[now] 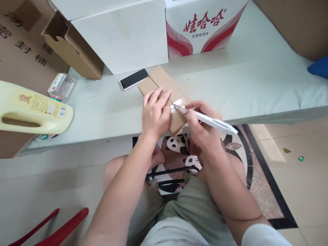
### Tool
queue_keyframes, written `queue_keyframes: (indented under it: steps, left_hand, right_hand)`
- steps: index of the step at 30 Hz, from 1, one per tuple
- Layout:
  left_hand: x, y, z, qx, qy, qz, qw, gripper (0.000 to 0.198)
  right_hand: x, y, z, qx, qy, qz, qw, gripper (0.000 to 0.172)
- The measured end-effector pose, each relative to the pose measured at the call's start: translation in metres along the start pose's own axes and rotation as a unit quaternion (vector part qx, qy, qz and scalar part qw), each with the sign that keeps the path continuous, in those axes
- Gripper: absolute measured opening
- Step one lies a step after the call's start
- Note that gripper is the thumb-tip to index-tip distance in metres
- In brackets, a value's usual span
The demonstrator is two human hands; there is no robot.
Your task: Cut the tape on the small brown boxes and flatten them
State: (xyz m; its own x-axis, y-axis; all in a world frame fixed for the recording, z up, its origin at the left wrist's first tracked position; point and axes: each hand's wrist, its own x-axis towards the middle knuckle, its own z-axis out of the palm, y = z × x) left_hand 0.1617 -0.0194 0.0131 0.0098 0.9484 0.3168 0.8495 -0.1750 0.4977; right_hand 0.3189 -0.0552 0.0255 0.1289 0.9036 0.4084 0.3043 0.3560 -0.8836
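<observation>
A small brown cardboard box (pixel 164 80) lies at the front edge of the table, a seam running along its top and clear shiny tape (pixel 180 101) near its close end. My left hand (pixel 155 114) rests on the box, its fingers laid over the top beside the seam and pressing down. In my right hand (pixel 205 123) is a white utility knife (pixel 214 122), gripped like a pen. Its tip touches the taped seam, just right of my left thumb. My right fingers partly cover the near corner of the box.
Behind the box lies a phone-like black-faced device (pixel 134 79). White cartons (pixel 123 37) and a red-and-white carton (pixel 202 30) stand at the back. On the left are an open brown box (pixel 82 51), a clear bottle (pixel 63 85) and a yellow jug (pixel 51 112). Something blue (pixel 319 67) sits far right.
</observation>
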Motion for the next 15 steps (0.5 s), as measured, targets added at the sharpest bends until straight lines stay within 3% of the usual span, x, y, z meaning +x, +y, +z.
queue_keyframes:
  steps: [7, 15]
  left_hand:
    - [0.001, -0.006, 0.002, -0.003, 0.012, 0.007, 1.000, 0.054]
    - [0.002, -0.008, 0.001, -0.011, 0.001, 0.009, 1.000, 0.053]
  right_hand:
    - [-0.006, 0.010, 0.004, -0.026, 0.054, -0.024, 0.998, 0.026]
    - [-0.009, 0.009, 0.008, 0.017, 0.005, -0.037, 0.999, 0.024]
